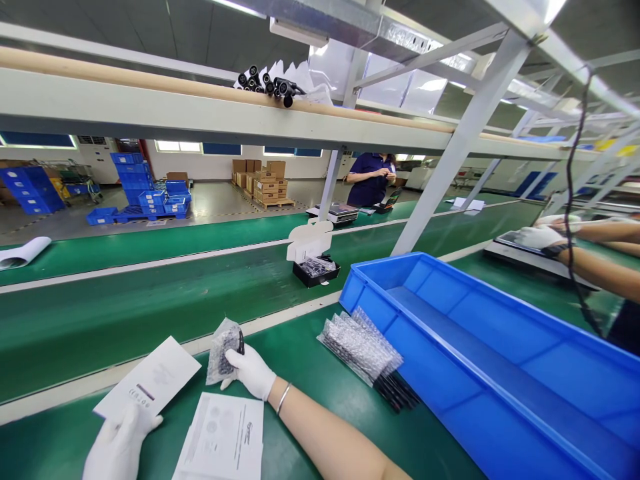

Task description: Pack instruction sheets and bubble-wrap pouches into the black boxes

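Bubble-wrap pouch (223, 352) with something dark inside was held upright in the person's gloved right hand (249, 372), the white-gloved fingers closed around its lower part, just above a green conveyor belt (310, 347). The left hand (119, 448), also in a white glove, was closed on the lower edge of a white leaflet (147, 378), which tilted up off the belt. Between the two hands, a printed instruction sheet (220, 437) lay flat on the belt. To the right, a stack of silver bubble-wrap pouches (359, 348), with black ends poking out, leaned against a long blue plastic crate (400, 293). Farther off, on the next belt, sat an open black box (316, 272) with a white insert standing up from it. At the right edge, a co-worker's gloved hands (537, 237) reached over a flat digital scale (520, 257)
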A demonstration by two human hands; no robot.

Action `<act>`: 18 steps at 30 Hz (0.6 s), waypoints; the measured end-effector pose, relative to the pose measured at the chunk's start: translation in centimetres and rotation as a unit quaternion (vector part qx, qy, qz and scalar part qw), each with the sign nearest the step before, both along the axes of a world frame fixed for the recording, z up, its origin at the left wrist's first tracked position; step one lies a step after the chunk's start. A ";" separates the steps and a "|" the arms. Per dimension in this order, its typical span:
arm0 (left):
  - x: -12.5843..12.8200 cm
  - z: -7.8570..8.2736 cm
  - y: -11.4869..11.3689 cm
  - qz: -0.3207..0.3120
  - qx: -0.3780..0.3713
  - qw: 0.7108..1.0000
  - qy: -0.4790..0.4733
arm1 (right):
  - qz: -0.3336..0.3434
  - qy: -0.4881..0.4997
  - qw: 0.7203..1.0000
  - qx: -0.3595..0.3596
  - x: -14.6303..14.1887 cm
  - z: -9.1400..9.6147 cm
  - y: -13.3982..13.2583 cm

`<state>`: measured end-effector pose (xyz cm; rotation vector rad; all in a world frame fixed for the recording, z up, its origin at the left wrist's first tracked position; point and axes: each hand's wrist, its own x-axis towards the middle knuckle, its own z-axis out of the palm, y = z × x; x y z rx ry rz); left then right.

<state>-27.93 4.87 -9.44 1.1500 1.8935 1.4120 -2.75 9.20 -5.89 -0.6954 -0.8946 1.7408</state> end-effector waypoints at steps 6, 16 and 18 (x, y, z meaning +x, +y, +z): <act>0.4 0.6 0.8 0.014 -0.029 0.998 -0.060 | 0.003 0.004 1.000 -0.001 -0.1 -0.2 0.0; 0.7 2.3 -1.2 -0.038 0.021 0.997 -0.065 | 0.006 -0.013 1.000 0.006 0.0 -0.1 -0.2; 0.8 2.7 -1.4 -0.045 0.021 0.997 -0.062 | 0.005 -0.015 1.000 0.005 0.0 -0.1 -0.3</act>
